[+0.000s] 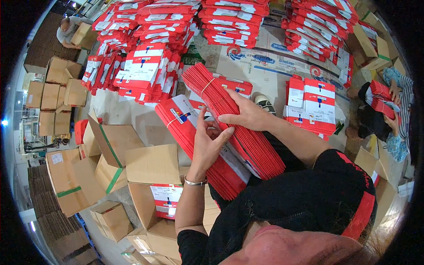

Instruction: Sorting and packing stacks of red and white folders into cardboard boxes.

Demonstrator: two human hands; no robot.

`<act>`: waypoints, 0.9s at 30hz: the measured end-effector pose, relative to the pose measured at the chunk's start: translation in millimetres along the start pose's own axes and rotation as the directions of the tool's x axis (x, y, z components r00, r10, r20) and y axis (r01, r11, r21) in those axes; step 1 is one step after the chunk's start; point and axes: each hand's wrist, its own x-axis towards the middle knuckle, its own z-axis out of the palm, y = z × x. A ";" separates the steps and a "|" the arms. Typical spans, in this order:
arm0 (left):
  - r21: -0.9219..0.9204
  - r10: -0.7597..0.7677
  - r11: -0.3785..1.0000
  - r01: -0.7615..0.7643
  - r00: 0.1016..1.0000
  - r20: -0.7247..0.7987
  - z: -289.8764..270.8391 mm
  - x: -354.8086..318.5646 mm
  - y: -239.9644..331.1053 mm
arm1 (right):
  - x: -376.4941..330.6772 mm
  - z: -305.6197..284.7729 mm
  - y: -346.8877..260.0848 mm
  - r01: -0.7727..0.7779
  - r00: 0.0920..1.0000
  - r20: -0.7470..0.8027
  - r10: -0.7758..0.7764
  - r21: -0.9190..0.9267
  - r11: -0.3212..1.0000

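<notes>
Both my hands are on a thick bundle of flat red folded cartons [251, 145], tied near its far end by a rubber band. My right hand [245, 112] grips it from the right, with the thumb across the carton edges. From the left, my left hand [208, 142] holds the same bundle, thumb on its edges and fingers partly hidden between it and a second bundle. That second banded bundle of red and white cartons [176, 128] lies aslant along my left wrist, its near end at my lap.
Tall stacks of banded bundles [234, 22] stand ahead, with a lower stack [311, 104] to the right. An open cardboard box [143, 198] with cartons inside is at my left. One person holds red cartons [383, 99] at far right; another carries a box [84, 35] at far left.
</notes>
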 end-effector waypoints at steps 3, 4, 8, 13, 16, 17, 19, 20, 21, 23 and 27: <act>-0.087 0.047 0.995 -0.051 0.998 -0.039 2.0 -3.5 3.6 | 2.6 2.4 5.6 0.055 0.998 -0.008 -0.055 -0.001 0.999; -0.137 0.075 0.987 -0.085 0.994 -0.074 4.0 -4.0 6.0 | 2.7 2.4 7.8 0.057 0.998 -0.024 -0.058 -0.060 0.997; -0.027 0.031 0.999 -0.034 0.996 -0.084 -12.1 -8.0 -0.9 | 4.1 -1.1 13.8 0.070 0.997 -0.030 -0.071 -0.047 0.996; 0.134 0.382 0.923 -0.360 0.894 -0.234 -17.4 -13.8 -20.4 | 0.2 5.2 -3.7 0.076 0.997 -0.004 -0.077 -0.044 0.996; 0.282 0.396 0.902 -0.326 0.885 -0.245 -13.2 -16.5 -14.4 | 1.4 11.7 -7.0 0.104 0.994 -0.007 -0.105 -0.087 0.991; 0.282 0.397 0.902 -0.327 0.885 -0.245 -11.6 -16.3 -14.6 | 1.9 12.7 -7.2 0.090 0.996 0.008 -0.090 -0.076 0.993; 0.538 0.505 0.772 -0.338 0.841 -0.194 -10.1 -16.1 -14.9 | 2.7 16.1 -3.2 0.100 0.995 -0.008 -0.101 -0.088 0.991; 0.539 0.506 0.771 -0.340 0.841 -0.193 -9.9 -15.1 -15.1 | 2.6 16.8 -1.8 0.107 0.994 -0.023 -0.110 -0.099 0.989; 0.528 0.499 0.778 -0.341 0.846 -0.189 -10.5 -14.1 -16.0 | 2.2 16.6 -1.9 0.108 0.994 -0.023 -0.111 -0.099 0.989; 0.507 0.484 0.792 -0.341 0.856 -0.181 -11.9 -13.1 -16.9 | 1.7 15.1 -1.8 0.139 0.990 -0.021 -0.142 -0.120 0.983; 0.298 0.321 0.917 -0.263 0.932 -0.166 -12.1 -15.8 -9.0 | -2.4 7.0 -4.9 0.079 0.995 -0.046 -0.085 -0.108 0.991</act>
